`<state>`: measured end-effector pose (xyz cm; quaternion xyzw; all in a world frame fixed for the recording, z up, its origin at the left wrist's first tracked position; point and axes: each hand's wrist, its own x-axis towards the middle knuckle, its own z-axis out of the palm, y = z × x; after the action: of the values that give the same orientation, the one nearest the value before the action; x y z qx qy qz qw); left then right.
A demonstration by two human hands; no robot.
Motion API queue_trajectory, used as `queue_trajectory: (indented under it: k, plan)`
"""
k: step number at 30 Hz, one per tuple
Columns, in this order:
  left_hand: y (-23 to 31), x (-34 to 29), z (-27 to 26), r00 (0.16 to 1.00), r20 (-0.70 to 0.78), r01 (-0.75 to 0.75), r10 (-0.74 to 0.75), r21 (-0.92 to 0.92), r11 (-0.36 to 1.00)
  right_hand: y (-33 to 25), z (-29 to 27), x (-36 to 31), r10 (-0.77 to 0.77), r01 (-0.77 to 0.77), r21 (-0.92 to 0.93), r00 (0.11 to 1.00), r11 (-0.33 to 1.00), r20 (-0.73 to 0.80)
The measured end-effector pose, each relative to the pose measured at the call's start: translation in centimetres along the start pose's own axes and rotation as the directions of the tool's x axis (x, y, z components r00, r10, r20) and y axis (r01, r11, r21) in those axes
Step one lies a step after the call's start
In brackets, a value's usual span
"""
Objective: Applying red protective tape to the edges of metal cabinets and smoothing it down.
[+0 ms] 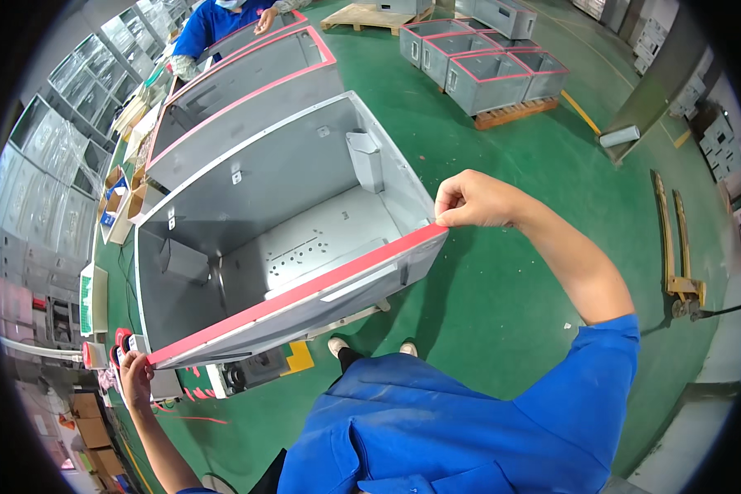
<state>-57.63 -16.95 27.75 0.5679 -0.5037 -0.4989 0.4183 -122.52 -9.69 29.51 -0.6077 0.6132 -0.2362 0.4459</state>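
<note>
A large open-topped grey metal box (pixel 251 193) stands in front of me, its bare rim showing on the far and side edges. Along its near rim runs a strip of red tape (pixel 305 299). At the strip's right end, by the near right corner, my right hand (pixel 482 200) is closed in a pinch on the tape. My left hand (pixel 136 377) pinches the other end at the near left corner. Inside the box, the floor panel has a cluster of small dark holes. Red loops like scissor handles (pixel 122 342) lie just beyond my left hand.
A second grey box (pixel 255 90) edged in red tape stands beyond, with a co-worker (pixel 222 29) in blue behind it. Red-edged boxes (pixel 490 82) sit on a wooden pallet (pixel 514 113). A yellow pallet jack (pixel 675 247) is at right. Small cartons (pixel 119 202) line the left side.
</note>
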Motion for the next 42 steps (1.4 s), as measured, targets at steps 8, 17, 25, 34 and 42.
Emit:
queue_trajectory:
  k: [8,17,25,34,42]
  plan:
    - [-0.5,0.1,-0.7,1.000,-0.014,0.000,0.000,0.002,1.000,-0.6,0.1,0.2,0.033,-0.033,-0.002,0.999,0.999,-0.007]
    - [-1.8,0.5,-2.0,1.000,-0.009,0.006,-0.006,0.003,1.000,-1.2,0.3,-0.1,0.108,-0.107,0.016,0.994,0.994,-0.021]
    - [-2.1,0.4,-2.0,1.000,-0.007,-0.007,0.008,0.025,1.000,-0.7,1.3,-0.6,0.127,-0.100,0.203,0.984,0.974,-0.126]
    - [-1.6,0.1,-1.6,0.999,-0.034,0.033,-0.031,0.060,0.998,1.1,5.5,-1.1,0.287,-0.067,0.483,0.872,0.873,-0.397]
    - [-0.9,-0.3,-0.8,0.999,-0.041,0.015,-0.011,0.102,0.995,1.1,6.2,-1.3,0.226,0.022,0.465,0.852,0.885,-0.472]
